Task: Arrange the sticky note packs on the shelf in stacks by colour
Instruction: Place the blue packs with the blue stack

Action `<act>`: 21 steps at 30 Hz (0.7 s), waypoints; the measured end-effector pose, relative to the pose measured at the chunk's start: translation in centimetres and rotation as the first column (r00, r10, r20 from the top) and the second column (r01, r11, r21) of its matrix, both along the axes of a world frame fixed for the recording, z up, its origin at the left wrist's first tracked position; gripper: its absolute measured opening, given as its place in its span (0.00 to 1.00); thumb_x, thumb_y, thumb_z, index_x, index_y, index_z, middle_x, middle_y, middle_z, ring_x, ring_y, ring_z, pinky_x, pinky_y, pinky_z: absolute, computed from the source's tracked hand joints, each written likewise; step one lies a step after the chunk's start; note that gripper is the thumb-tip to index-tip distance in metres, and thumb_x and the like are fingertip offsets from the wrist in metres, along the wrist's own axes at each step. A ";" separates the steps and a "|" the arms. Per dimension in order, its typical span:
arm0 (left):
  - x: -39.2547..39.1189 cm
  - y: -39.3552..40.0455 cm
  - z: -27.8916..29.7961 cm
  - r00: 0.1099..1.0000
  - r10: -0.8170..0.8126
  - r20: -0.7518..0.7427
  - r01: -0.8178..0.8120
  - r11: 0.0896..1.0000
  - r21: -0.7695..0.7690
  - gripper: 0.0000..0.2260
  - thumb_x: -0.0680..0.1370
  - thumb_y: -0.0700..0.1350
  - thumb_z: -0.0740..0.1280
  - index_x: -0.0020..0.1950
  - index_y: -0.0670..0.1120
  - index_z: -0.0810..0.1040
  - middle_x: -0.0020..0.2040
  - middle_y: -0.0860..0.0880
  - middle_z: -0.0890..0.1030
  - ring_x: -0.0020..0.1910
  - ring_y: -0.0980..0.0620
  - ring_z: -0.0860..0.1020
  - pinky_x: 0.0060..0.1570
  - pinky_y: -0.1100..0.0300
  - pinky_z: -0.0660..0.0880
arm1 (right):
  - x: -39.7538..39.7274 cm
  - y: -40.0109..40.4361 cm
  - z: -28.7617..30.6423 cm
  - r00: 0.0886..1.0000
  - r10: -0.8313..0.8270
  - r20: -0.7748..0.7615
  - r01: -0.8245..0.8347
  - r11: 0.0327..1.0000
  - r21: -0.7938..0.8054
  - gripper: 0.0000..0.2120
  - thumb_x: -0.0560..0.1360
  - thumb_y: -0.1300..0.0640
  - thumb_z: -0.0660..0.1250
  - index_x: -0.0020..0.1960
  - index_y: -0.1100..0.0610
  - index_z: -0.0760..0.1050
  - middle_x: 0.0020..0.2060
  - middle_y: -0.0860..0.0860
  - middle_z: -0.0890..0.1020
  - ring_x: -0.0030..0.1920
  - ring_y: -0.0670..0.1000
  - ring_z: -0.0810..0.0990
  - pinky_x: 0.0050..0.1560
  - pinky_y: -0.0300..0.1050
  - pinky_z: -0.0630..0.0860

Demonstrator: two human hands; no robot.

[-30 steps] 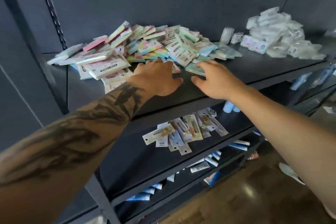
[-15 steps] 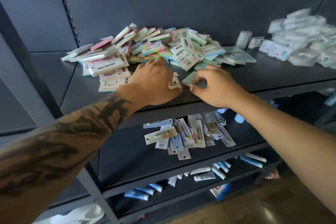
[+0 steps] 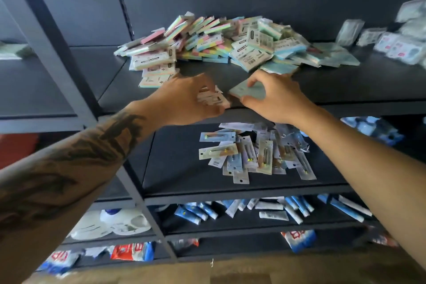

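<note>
Single head-worn view, facing forward and down, close to dark shelf (image 3: 345, 90)

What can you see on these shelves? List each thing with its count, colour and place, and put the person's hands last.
Note pile: many packs, pink, yellow, green and blue, back of top shelf.
Green pack: one, front of top shelf.
White pack: one, front of top shelf.
Clear packets: many, whitish, top shelf right.
Carded items: many, pale, second shelf.
Tubes: many, blue and white, third shelf.
Left hand: holds white pack.
Right hand: pinches green pack.
</note>
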State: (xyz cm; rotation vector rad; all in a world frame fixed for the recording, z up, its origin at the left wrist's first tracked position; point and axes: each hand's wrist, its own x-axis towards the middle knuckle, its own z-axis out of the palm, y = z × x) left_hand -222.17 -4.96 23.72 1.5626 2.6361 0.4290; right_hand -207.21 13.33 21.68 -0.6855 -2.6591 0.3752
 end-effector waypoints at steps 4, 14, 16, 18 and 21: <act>1.5 -3.7 -0.3 0.997 0.024 -0.071 -0.020 0.999 0.050 0.24 0.71 0.68 0.73 0.63 0.61 0.76 0.54 0.55 0.81 0.52 0.49 0.78 0.48 0.53 0.77 | -0.2 -2.2 -0.2 0.985 0.132 -0.111 -0.142 0.986 -0.089 0.21 0.69 0.39 0.76 0.57 0.47 0.76 0.54 0.51 0.81 0.56 0.53 0.78 0.55 0.51 0.77; -1.7 -23.4 -1.7 0.965 0.196 -0.172 -0.187 0.980 0.070 0.26 0.67 0.71 0.68 0.61 0.63 0.78 0.52 0.59 0.81 0.49 0.52 0.80 0.48 0.54 0.78 | -6.8 -17.4 -0.5 0.887 0.448 -0.109 -0.445 0.894 0.049 0.25 0.65 0.40 0.78 0.57 0.51 0.78 0.53 0.48 0.81 0.55 0.52 0.75 0.51 0.44 0.68; -3.6 -28.7 -1.9 0.957 0.238 -0.165 -0.230 0.971 0.068 0.27 0.66 0.73 0.66 0.61 0.63 0.77 0.52 0.60 0.81 0.48 0.52 0.80 0.46 0.55 0.78 | -9.1 -21.8 -0.3 0.860 0.505 -0.077 -0.502 0.863 0.057 0.25 0.67 0.44 0.80 0.58 0.52 0.78 0.53 0.50 0.81 0.55 0.53 0.75 0.49 0.44 0.67; -6.0 -34.3 -1.9 0.941 0.292 -0.170 -0.283 0.956 0.074 0.26 0.67 0.72 0.68 0.62 0.63 0.77 0.54 0.59 0.82 0.48 0.52 0.80 0.45 0.56 0.78 | -11.8 -26.2 -0.2 0.846 0.531 -0.056 -0.529 0.847 0.043 0.24 0.66 0.45 0.80 0.59 0.50 0.77 0.51 0.48 0.79 0.54 0.53 0.74 0.48 0.43 0.66; -9.7 -42.9 -2.2 0.906 0.385 -0.177 -0.371 0.923 0.106 0.28 0.66 0.75 0.65 0.61 0.63 0.77 0.53 0.59 0.83 0.49 0.51 0.80 0.48 0.53 0.80 | -16.7 -33.2 0.0 0.812 0.583 -0.028 -0.583 0.812 0.024 0.26 0.64 0.38 0.74 0.59 0.46 0.76 0.50 0.44 0.78 0.56 0.50 0.71 0.52 0.45 0.68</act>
